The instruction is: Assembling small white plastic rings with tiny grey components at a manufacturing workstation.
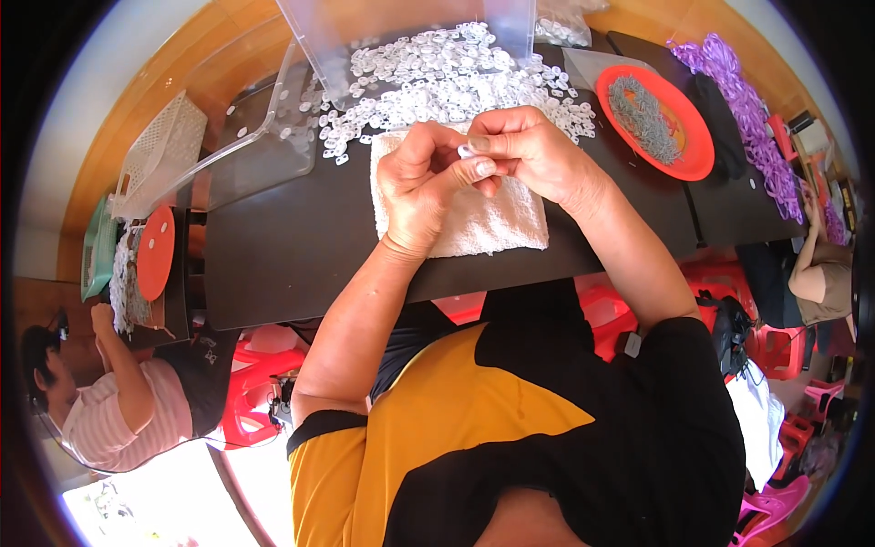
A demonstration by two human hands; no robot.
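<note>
White terry towel point(488, 229) lies on the dark bench point(283, 255), and above it the person's two hands meet. The left hand point(421, 182) curls in from one side and the right hand point(533, 155) from the other, thumbs and fingertips together, pinching a small white piece point(466, 151) between them; the fingers cover most of it, so its exact shape cannot be told.

Just beyond the hands spreads a heap of white flat pieces point(465, 91), each with holes, running under and around an upright clear plastic box point(314, 46). Another clear container point(272, 121) sits to the left, with a white perforated basket point(169, 141) near it. To the right, a round red-orange dish point(698, 155) holds a pile of thin grey bits point(645, 118); past a dark cloth point(717, 128) lie purple strands point(752, 137).

At the far left a co-worker in a striped top point(137, 401) sits near a red plate point(156, 252); another co-worker point(820, 273) sits at the far right.
</note>
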